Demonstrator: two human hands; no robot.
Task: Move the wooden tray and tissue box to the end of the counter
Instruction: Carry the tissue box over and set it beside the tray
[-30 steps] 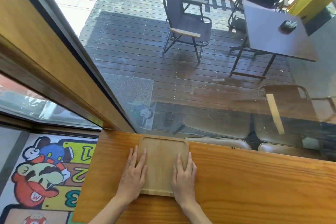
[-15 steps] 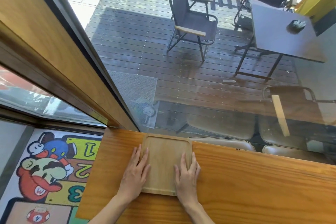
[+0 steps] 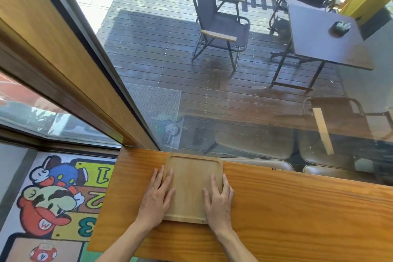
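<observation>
Wooden tray (image 3: 192,185): flat on counter (image 3: 297,208), near its left end
Left hand (image 3: 156,200): fingers spread, pressing tray's left edge
Right hand (image 3: 219,200): fingers spread, pressing tray's right edge

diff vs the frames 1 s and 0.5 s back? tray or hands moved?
Nothing visibly changed on the counter. The tray lies at the same spot by the counter's left end, against the window edge. Left hand and right hand lie flat over its two sides as before, nothing gripped or let go. Only the camera view shifted slightly. No tissue box is in view.
</observation>
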